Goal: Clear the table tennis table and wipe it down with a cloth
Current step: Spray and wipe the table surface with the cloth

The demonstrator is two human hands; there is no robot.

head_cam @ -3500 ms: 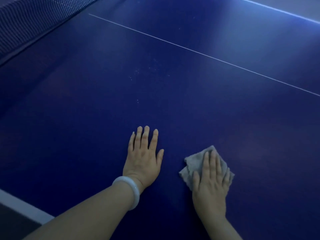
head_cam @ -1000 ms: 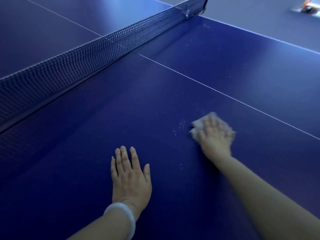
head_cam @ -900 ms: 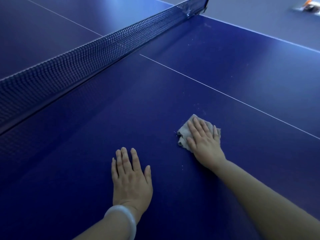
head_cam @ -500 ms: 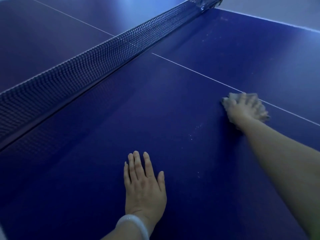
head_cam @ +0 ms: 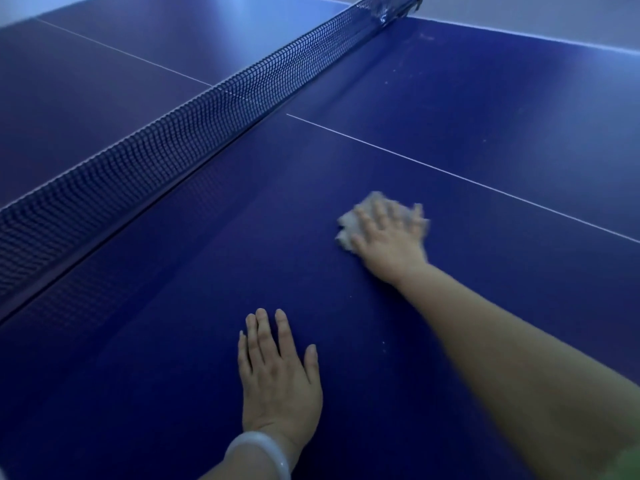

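The blue table tennis table [head_cam: 194, 306] fills the view. My right hand [head_cam: 389, 237] lies flat with spread fingers on a small grey cloth [head_cam: 348, 225] and presses it onto the tabletop, just short of the white centre line [head_cam: 450, 173]. Hand and cloth are blurred by motion, and the hand covers most of the cloth. My left hand [head_cam: 278, 375] rests flat on the table nearer to me, fingers straight, a pale bangle on its wrist. A few pale specks [head_cam: 383, 344] lie on the surface between my arms.
The dark net [head_cam: 194, 119] runs from the left edge up to its post at the top right [head_cam: 391, 8], left of and beyond both hands. The table's white far edge [head_cam: 519, 38] crosses the top right.
Half a second ago my right hand and the cloth were on the white centre line; they have since slid back left and toward me. My left hand has stayed planted.
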